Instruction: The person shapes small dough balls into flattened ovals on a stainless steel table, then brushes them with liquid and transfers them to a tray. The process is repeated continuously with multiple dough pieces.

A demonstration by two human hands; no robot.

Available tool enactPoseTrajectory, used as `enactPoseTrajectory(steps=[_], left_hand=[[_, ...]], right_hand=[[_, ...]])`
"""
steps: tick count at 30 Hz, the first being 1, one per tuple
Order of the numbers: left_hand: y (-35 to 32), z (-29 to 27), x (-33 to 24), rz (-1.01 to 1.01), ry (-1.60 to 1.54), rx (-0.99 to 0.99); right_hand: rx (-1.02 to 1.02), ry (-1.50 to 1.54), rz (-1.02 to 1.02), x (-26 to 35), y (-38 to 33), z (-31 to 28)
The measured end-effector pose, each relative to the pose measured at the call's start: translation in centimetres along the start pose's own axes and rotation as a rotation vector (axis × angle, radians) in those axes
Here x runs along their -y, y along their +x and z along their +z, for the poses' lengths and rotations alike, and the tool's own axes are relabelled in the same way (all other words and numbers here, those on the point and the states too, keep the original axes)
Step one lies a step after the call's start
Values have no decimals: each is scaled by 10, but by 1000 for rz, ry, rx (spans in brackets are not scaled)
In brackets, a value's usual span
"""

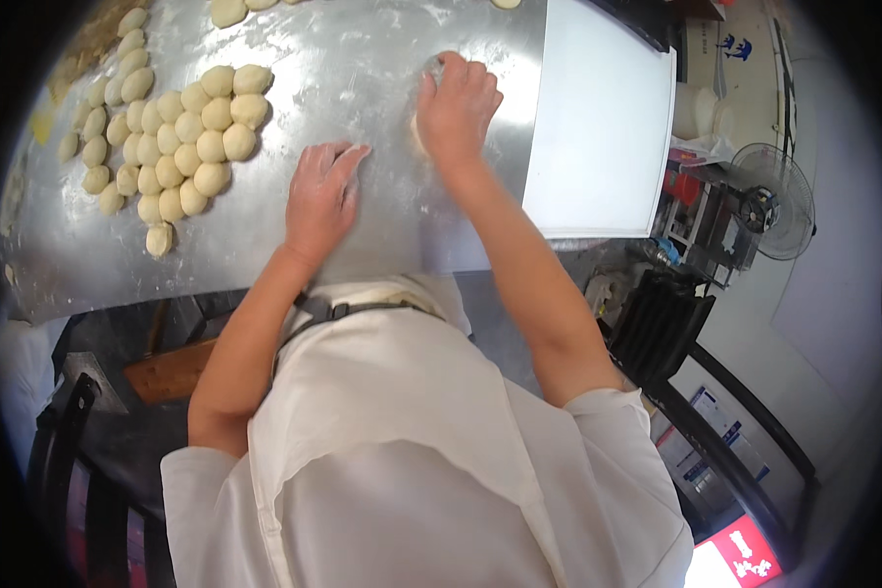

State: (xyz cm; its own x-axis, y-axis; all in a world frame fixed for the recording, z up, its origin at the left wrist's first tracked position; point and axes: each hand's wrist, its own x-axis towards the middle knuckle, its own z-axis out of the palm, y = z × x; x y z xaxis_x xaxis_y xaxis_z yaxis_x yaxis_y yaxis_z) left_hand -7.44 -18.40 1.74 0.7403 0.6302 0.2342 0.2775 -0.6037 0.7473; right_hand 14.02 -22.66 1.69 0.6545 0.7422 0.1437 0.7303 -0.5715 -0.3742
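On the table (pixel 367 93), smooth pale dough balls (pixel 188 127) cluster, left hand (pixel 318 201) loosely parted, right hand's (pixel 458 113) grip unclear.

Shiny grey metal desk (pixel 397 230) carrying portioned dough. On its left part lie pale, rounded dough balls (pixel 188 126), mostly packed in touching rows, with an end ball (pixel 159 240) closest to the near edge. Further dough pieces (pixel 228 12), cropped by the frame, lie along the far side.

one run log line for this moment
left hand: at metal table, grip unclear | right hand: farther forward, contents unclear | dough balls: clustered left of both hands | white panel: right of right hand
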Motion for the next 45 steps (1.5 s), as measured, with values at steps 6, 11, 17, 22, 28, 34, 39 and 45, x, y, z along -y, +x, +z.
enactPoseTrajectory(steps=[6, 11, 17, 22, 28, 34, 39, 45], left_hand=[[4, 0, -4, -11, -9, -29], [7, 4, -5, -105, 9, -15], [14, 9, -15, -125, 74, -72], [22, 17, -20, -162, 174, -111], [26, 19, -25, -211, 248, -108], [24, 15, -27, -192, 267, -62], [34, -17, -23, -200, 320, -189], [90, -57, 23, -359, 902, -46]], right_hand=[[183, 335, 100, -38, -16, -44], [454, 344, 236, -2, -23, -68], [217, 852, 498, -46, 42, -54], [140, 649, 329, -48, 104, -63], [77, 357, 91, -74, 79, -41], [-1, 443, 68, -85, 86, -23], [148, 537, 223, -63, 51, -45], [447, 905, -45, 17, 56, -21]])
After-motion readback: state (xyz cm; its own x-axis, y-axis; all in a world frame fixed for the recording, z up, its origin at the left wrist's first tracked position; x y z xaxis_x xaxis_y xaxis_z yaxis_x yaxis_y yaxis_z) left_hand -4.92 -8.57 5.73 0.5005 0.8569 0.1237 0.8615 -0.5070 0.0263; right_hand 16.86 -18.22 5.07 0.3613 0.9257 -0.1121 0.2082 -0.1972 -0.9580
